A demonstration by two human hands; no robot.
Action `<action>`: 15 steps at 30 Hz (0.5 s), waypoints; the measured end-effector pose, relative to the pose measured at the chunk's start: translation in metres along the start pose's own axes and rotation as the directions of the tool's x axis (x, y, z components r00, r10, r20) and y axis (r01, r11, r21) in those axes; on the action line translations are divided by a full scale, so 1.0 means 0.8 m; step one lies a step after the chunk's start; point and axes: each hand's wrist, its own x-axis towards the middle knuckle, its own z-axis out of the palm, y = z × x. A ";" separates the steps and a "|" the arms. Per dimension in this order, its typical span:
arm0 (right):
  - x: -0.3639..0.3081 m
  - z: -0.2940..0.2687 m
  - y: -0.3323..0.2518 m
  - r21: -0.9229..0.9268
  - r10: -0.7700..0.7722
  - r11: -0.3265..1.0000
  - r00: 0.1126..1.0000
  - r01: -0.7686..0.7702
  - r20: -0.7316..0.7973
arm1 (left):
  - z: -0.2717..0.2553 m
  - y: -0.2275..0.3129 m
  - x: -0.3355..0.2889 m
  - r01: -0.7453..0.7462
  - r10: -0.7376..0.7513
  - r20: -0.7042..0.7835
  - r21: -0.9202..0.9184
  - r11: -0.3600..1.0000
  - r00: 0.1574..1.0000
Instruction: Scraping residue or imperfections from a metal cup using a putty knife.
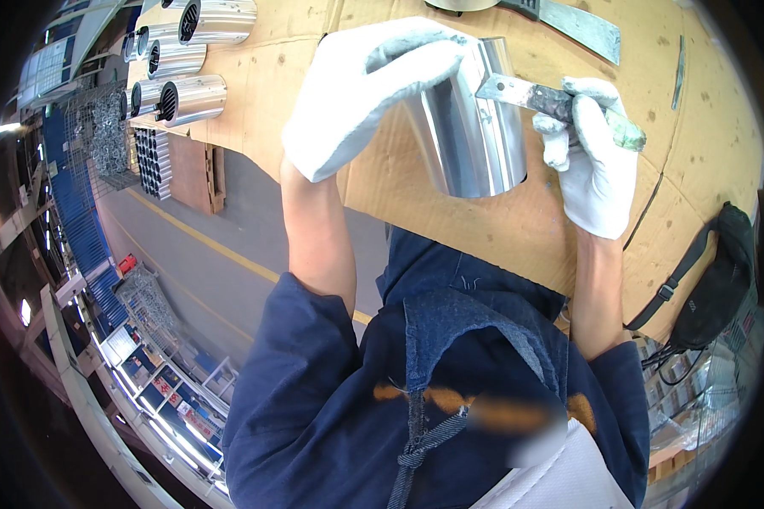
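In a white glove, my left hand grips the upper end of a shiny metal tube that leans over the cardboard-covered table. My right hand, gloved in white with a greenish stain, is closed round the dark wrapped handle of a small flat-bladed scraper. The scraper's metal blade points left and lies against or just in front of the tube's side; whether it touches I cannot tell. My left fingers partly cover the tube's far end.
Several similar metal tubes lie at the table's far left. A wide-bladed putty knife and a thin metal strip rest on the cardboard. A black waist bag lies at the right edge. Stacked tubes stand beyond the table's left side.
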 end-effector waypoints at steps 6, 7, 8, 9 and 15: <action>0.004 -0.009 0.002 0.125 -0.008 0.992 1.000 0.009 -0.015 | -0.002 -0.006 -0.002 0.022 -0.022 0.005 -0.112 0.993 1.000; 0.004 -0.014 0.003 0.182 0.008 0.983 0.999 0.001 -0.045 | -0.004 -0.012 -0.002 0.030 -0.033 -0.012 -0.163 0.986 0.999; 0.004 -0.018 0.003 0.194 0.022 0.981 0.999 -0.014 -0.036 | -0.005 -0.015 -0.003 0.038 -0.044 -0.027 -0.214 0.976 0.999; 0.002 -0.020 0.003 0.196 0.022 0.981 0.999 -0.014 -0.038 | -0.005 -0.017 -0.004 0.040 -0.046 -0.025 -0.213 0.976 0.999; -0.014 -0.015 0.012 0.347 0.135 0.930 0.991 -0.123 -0.012 | -0.004 -0.028 -0.010 0.052 -0.086 -0.128 -0.249 0.967 0.988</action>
